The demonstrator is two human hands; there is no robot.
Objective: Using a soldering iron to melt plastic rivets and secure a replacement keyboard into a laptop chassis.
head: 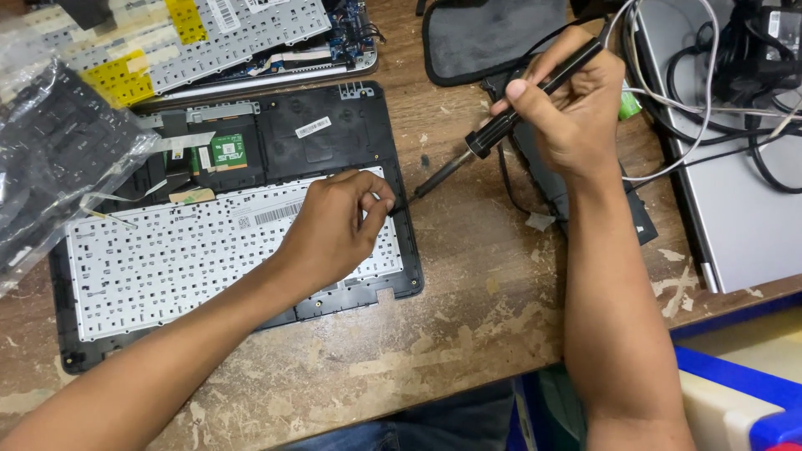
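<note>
Black laptop palmrest (334,125), flipped underside-up on the worn wooden desk (468,317), left of centre. Silver keyboard backplate (167,259) filling its near half, dotted with small holes; green circuit board (227,150) and white sticker in the far half. Left hand (334,225) resting on the backplate's right end, fingers pinched together at the right rim. Right hand (576,100) farther right, fingers wrapped around a black soldering iron (535,88), tip angled down-left toward that rim. Silver laptop (735,192) at far right, under cables.
</note>
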